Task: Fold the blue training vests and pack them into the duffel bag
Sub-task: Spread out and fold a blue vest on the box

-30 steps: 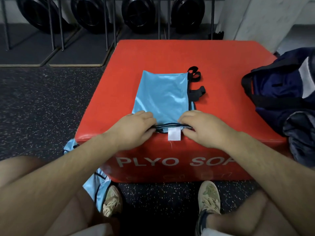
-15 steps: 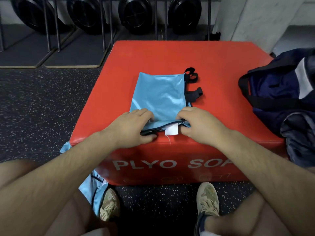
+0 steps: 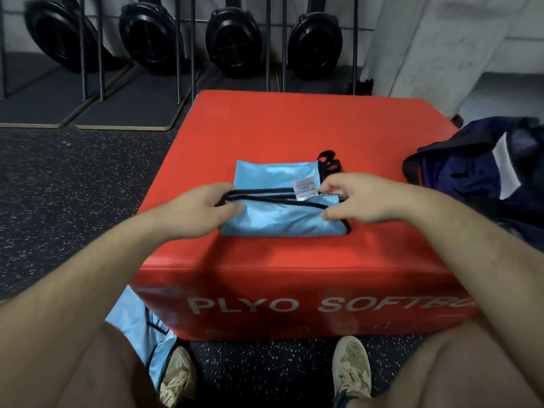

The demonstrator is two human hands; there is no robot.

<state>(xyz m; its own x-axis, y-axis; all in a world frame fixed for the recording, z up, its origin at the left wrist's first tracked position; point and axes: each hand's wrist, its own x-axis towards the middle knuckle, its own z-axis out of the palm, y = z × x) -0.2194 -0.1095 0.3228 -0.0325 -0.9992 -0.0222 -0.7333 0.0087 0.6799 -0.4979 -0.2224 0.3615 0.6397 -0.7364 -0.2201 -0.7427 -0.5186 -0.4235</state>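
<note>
Vest (image 3: 282,222) position: on the top face of the red box (image 3: 294,128), near the front edge. The fabric is shiny light blue with black trim. The near part is doubled over, so that its black-trimmed edge runs across the middle of the garment. A white label (image 3: 304,187) stands up from that edge, towards its right end. Black straps (image 3: 329,161) project from the far right corner of the vest.

Left hand (image 3: 200,207): grasps the left end of the trimmed edge, fingers curled over it and thumb pressed on the blue fabric below.

Right hand (image 3: 362,201): pinches the right end of the same edge between thumb and curled fingers, just beside the label.

Duffel bag (image 3: 471,169): dark navy with a white panel, at the right edge of the box, well apart from the vest. Whether it rests on the box or beside it cannot be determined.

A second vest (image 3: 138,325), also light blue, lies on the speckled floor (image 3: 73,187) at the front left corner of the box, partly hidden by the left forearm and near the left shoe (image 3: 176,375). The right shoe (image 3: 351,366) stands before the front face, which reads "PLYO SOFTB". Black round housings (image 3: 232,39) line the far wall.
</note>
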